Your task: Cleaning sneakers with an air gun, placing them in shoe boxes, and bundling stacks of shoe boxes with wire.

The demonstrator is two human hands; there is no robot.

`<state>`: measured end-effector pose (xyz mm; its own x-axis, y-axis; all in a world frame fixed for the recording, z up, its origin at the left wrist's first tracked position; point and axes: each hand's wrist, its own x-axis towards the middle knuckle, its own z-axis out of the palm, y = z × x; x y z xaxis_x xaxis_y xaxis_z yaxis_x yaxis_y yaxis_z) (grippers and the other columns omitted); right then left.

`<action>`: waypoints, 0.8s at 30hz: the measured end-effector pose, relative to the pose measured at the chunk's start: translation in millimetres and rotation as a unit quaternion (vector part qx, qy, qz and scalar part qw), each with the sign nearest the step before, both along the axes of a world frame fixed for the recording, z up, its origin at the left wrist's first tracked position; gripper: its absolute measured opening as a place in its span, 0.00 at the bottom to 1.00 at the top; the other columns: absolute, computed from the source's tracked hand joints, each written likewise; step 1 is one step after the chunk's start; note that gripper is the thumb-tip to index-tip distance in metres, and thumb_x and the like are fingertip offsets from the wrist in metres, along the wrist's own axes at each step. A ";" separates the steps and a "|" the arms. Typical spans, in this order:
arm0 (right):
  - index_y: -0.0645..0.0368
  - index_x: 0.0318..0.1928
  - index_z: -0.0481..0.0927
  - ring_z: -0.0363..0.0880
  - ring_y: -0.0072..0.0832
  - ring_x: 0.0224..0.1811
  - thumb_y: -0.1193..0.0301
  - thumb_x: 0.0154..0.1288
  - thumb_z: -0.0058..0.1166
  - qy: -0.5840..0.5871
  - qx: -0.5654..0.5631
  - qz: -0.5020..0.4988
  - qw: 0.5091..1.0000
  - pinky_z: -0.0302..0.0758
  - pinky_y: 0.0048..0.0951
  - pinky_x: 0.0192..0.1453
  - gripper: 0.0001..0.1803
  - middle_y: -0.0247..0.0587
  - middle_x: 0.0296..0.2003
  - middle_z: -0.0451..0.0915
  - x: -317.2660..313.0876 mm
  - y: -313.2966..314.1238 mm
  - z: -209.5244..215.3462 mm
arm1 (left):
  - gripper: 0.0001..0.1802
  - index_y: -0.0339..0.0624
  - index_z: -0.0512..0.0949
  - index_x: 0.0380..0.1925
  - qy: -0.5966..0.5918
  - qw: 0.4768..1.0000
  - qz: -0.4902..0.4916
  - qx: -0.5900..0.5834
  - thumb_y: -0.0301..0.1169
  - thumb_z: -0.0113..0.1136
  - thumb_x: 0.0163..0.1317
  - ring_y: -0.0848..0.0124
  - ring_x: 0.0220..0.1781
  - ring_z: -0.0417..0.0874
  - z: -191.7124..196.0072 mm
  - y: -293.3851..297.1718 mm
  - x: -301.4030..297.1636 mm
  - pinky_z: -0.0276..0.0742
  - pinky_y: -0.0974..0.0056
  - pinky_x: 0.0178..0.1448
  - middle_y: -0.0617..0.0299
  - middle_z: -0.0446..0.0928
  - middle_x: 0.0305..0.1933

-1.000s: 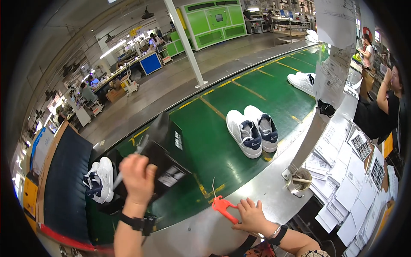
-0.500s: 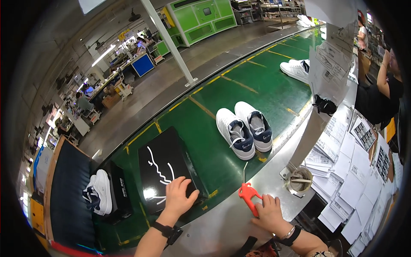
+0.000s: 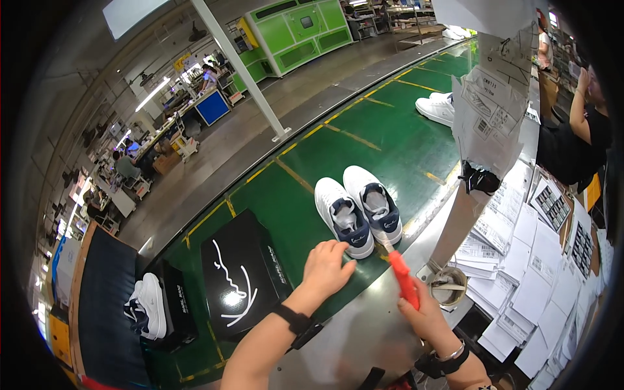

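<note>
Head view of a green conveyor belt (image 3: 305, 162) marked with yellow lines. A pair of white and navy sneakers (image 3: 357, 209) stands on the belt. The left hand (image 3: 327, 266), fingers loosely curled and grasping nothing, hovers just beside the heel of the nearer sneaker. The right hand (image 3: 426, 315), to the right of the sneakers and off the belt edge, is clenched around a red-handled tool (image 3: 403, 278) whose tip points toward the pair. A closed black shoebox (image 3: 239, 281) lies left of the sneakers; farther left an open box holds another white pair (image 3: 148, 305). Stacked paper sheets (image 3: 533, 260) lie right of the sneakers.
</note>
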<state>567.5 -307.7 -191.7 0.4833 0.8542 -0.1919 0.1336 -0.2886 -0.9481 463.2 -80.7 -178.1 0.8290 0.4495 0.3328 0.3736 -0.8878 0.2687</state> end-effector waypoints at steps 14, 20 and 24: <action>0.62 0.57 0.64 0.75 0.40 0.45 0.62 0.58 0.55 -0.005 0.079 -0.025 0.997 0.70 0.32 0.50 0.30 0.49 0.42 0.75 12.6 -1.7 -7.1 | 0.42 0.58 0.69 0.56 0.287 0.941 0.148 -0.104 0.67 0.54 0.42 0.54 0.51 0.76 -13.2 8.5 103.9 0.66 0.52 0.53 0.47 0.75 0.46; 0.62 0.56 0.66 0.75 0.42 0.45 0.60 0.58 0.55 -0.024 0.093 -0.038 0.995 0.70 0.33 0.49 0.29 0.51 0.44 0.74 12.9 -3.6 -10.3 | 0.36 0.53 0.77 0.41 0.257 0.949 0.107 -0.147 0.67 0.57 0.40 0.57 0.40 0.81 -6.5 15.2 75.2 0.74 0.58 0.44 0.54 0.80 0.34; 0.60 0.56 0.67 0.76 0.43 0.43 0.59 0.57 0.56 -0.003 -0.006 0.025 1.000 0.71 0.34 0.47 0.29 0.52 0.40 0.76 17.4 -13.6 -6.4 | 0.34 0.53 0.77 0.38 0.372 0.921 0.021 -0.111 0.66 0.59 0.39 0.58 0.41 0.80 13.3 22.4 14.1 0.72 0.58 0.45 0.53 0.76 0.34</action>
